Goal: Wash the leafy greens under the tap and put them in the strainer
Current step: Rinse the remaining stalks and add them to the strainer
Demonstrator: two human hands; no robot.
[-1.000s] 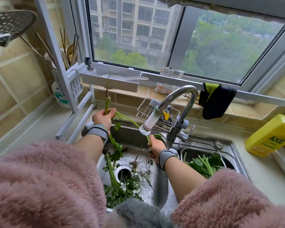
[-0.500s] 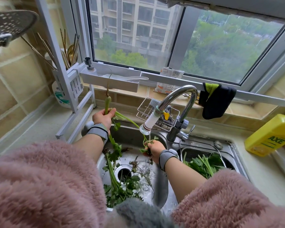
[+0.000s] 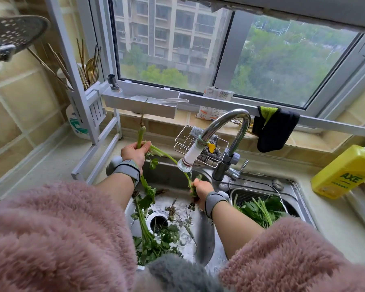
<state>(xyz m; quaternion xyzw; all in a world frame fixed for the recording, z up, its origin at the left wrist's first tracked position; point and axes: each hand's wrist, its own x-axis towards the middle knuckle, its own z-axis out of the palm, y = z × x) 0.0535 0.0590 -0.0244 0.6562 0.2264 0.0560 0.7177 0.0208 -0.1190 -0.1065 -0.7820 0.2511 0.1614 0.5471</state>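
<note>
Leafy green stem (image 3: 169, 157), long and thin, arcs between both hands over the left basin of the stainless steel sink (image 3: 198, 234). Left hand (image 3: 135, 151), fingers curled, grips the pale root end upright near the basin's back rim; more leafy stalks hang from that fist down into the basin. Right hand (image 3: 201, 189), fingers closed, clutches the leafy end just below the white filter nozzle (image 3: 189, 159) of the chrome curved tap (image 3: 226, 125). Whether water runs: cannot tell.

Loose green sprigs and stalks (image 3: 154, 239) lie on the basin floor around the round drain opening (image 3: 159, 221). Right basin holds a metal mesh strainer (image 3: 251, 193) with a pile of washed greens (image 3: 261, 209) in it.

Both wrists wear grey bands; fluffy pink sleeves (image 3: 57, 234) fill the foreground. Yellow detergent bottle (image 3: 343, 171) stands on the counter right of the sink. Black-and-green cloth (image 3: 274, 129) hangs from the window rail. Wire sponge rack (image 3: 190, 142) sits behind the tap.
</note>
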